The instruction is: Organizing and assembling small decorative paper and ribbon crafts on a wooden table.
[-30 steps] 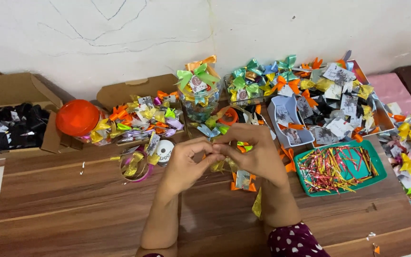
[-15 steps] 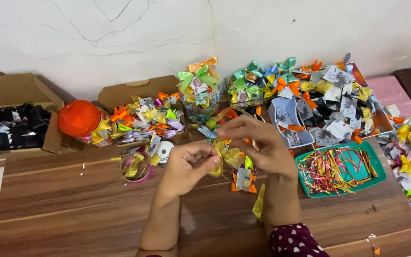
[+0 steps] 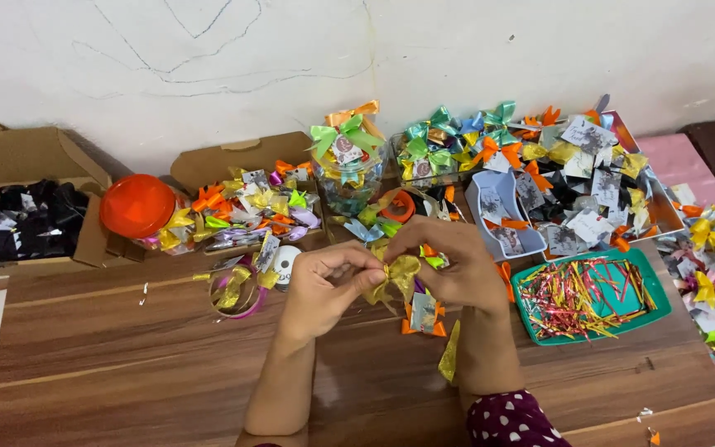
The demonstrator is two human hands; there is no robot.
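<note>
Both my hands meet over the middle of the wooden table [image 3: 126,364] and pinch a small gold ribbon bow [image 3: 397,273] between them. My left hand [image 3: 324,285] grips the bow's left side with its fingertips. My right hand [image 3: 448,265] holds the right side and covers part of it. A strip of gold ribbon [image 3: 450,356] hangs down by my right wrist. Under the hands lies a small card with orange bows [image 3: 424,314].
A green tray [image 3: 593,294] of thin coloured strips sits to the right. Cardboard boxes of bows stand at the back: black ones [image 3: 18,219] far left, mixed colours [image 3: 246,207] in the middle. An orange lid [image 3: 136,205], a ribbon-filled jar [image 3: 347,165] and ribbon spools [image 3: 237,290] are near.
The hands have come closer together on the gold bow and shifted it a little. Nothing else on the table has moved.
</note>
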